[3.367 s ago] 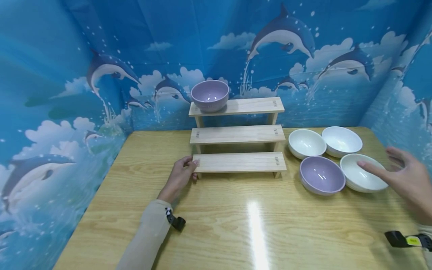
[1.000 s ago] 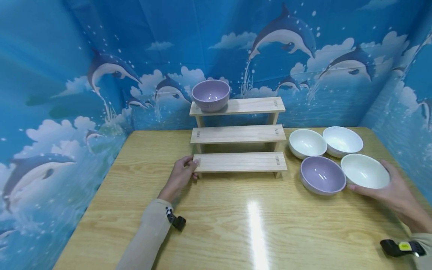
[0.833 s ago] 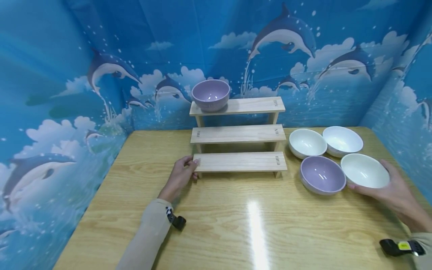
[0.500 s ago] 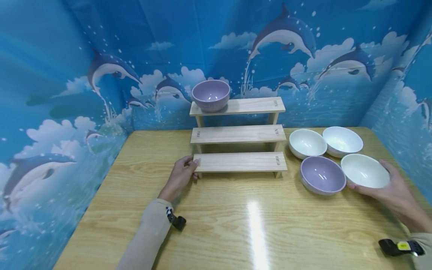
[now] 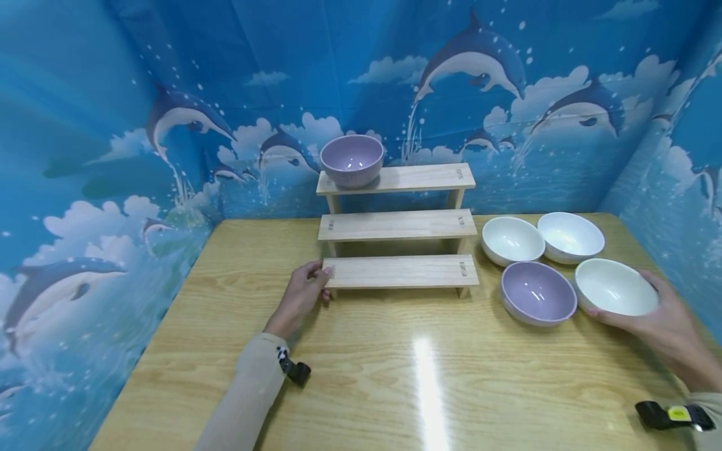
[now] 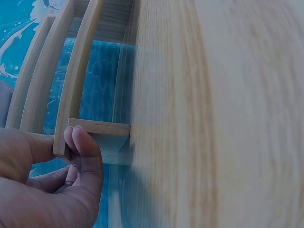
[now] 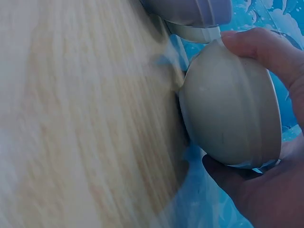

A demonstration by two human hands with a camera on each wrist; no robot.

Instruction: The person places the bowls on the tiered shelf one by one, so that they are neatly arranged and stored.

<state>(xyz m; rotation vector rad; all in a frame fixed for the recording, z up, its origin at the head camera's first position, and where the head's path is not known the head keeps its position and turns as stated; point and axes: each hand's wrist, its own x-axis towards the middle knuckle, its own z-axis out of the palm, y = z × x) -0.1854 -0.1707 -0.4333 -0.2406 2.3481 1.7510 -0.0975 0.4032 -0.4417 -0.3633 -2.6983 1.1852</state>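
My left hand (image 5: 301,295) pinches the left end of the lowest step of a three-tier wooden stand (image 5: 402,272). In the left wrist view the thumb lies over the board (image 6: 76,90) and curled fingers (image 6: 88,159) come up beneath it. At the right, my right hand (image 5: 657,316) grips a white bowl (image 5: 615,288), thumb along the near side and fingers round the far right. The right wrist view shows this bowl (image 7: 232,104) from its side, close over the table. Just left of it sits a purple bowl (image 5: 538,293).
Another purple bowl (image 5: 352,161) stands on the top step, at its left end. Two more white bowls, one left (image 5: 512,241) and one right (image 5: 570,237), sit behind the gripped one. A dolphin-print backdrop (image 5: 271,75) surrounds the wooden table (image 5: 361,369).
My right hand came down from above the front white bowl and took hold of it. The bowl has just shifted slightly right, away from the purple one. My left hand stays put.
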